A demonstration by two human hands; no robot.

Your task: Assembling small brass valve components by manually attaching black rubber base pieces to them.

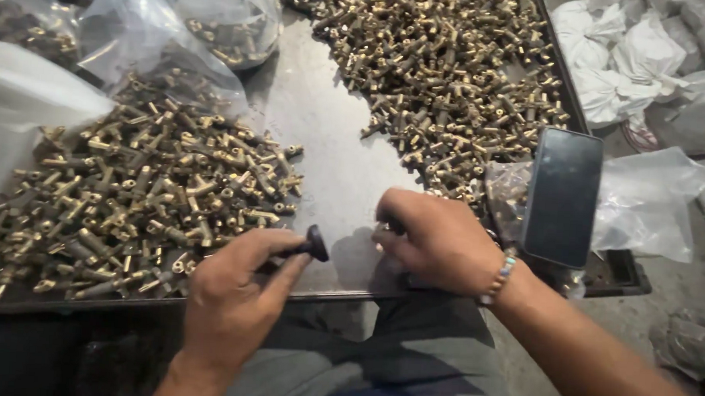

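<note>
Brass fittings (143, 203) heap at ten o'clock within reach; left hand (231, 296) clamps a black knobbed tool (311, 244), right hand (439, 239) curls shut, perhaps pinning one fitting against the metal tray (332, 133).

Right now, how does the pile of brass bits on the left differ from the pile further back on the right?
The left pile lies near the left hand, spilling from a clear plastic bag; the right pile lies loose farther back on the tray. The left pile looks darker, the right pile brighter gold. Both hold small T-shaped brass fittings.
</note>
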